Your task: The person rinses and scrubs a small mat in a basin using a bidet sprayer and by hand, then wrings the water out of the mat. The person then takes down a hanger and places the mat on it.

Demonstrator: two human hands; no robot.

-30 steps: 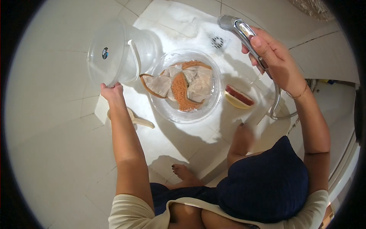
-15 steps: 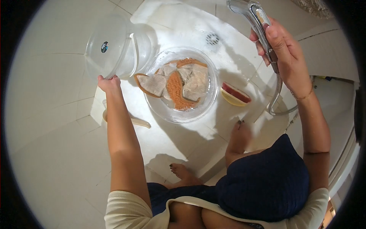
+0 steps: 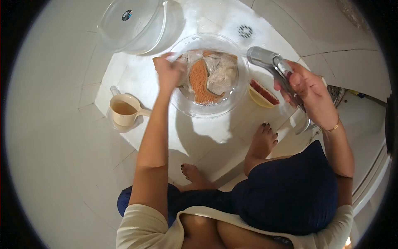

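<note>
Your left hand, off the bucket now, is reaching the cloth at the left rim of the basin, its grip too blurred to tell. Your right hand is clasping the lowered shower head.

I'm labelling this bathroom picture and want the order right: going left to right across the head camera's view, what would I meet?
Scoop → basin → brush → right hand, which holds the shower head.
</note>
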